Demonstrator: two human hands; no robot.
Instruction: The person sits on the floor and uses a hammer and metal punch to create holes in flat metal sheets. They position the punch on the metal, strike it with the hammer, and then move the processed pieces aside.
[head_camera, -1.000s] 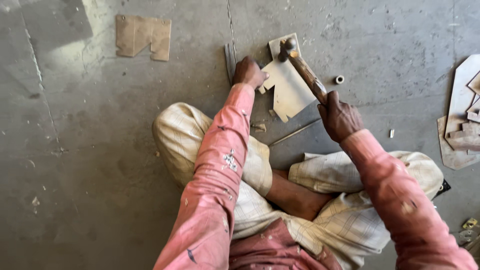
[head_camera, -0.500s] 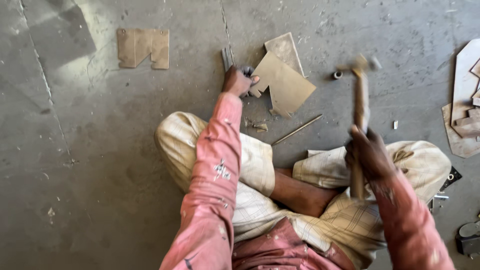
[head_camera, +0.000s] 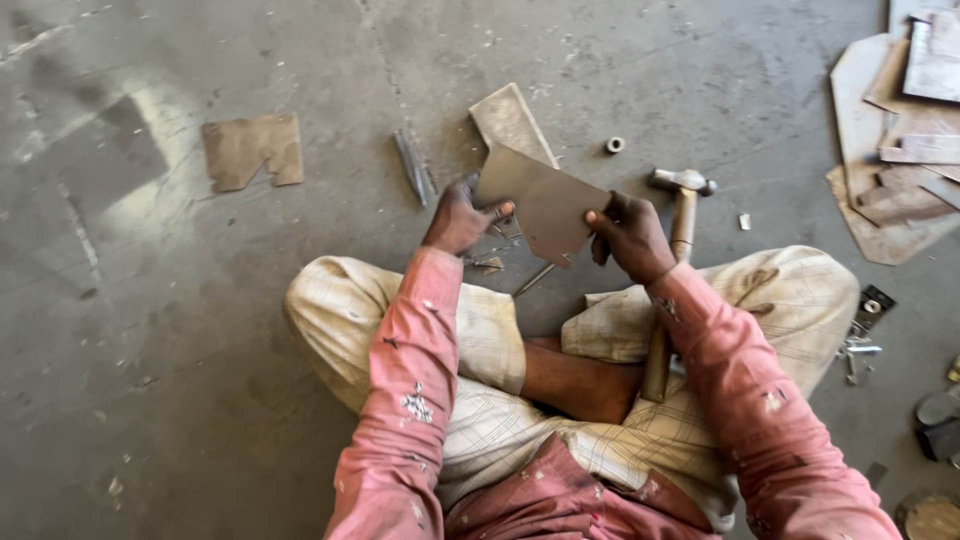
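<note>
While crossed legs fill the foreground, a cut metal sheet (head_camera: 545, 205) is gripped above the floor by both hands: left hand (head_camera: 460, 215) pinching its left edge, right hand (head_camera: 630, 235) its right. A hammer (head_camera: 672, 270) is laid beside the right knee. Farther out: flat plate (head_camera: 512, 122), chisel (head_camera: 410, 165), nut (head_camera: 615, 145), rusty offcut (head_camera: 250, 150), scrap pile (head_camera: 900, 140).

Seen from above, the worker wore a long-sleeved pink-red shirt, faded and marked with dark smudges and pale flecks, including a whitish speckled patch on the left sleeve. The cuffs reached the wrists of the left hand (head_camera: 458, 215) and right hand (head_camera: 630, 235), both bare and ungloved. The trousers were loose, cream-coloured and faintly checked with thin lines, creased and soiled at the knees. One foot was bare.
</note>
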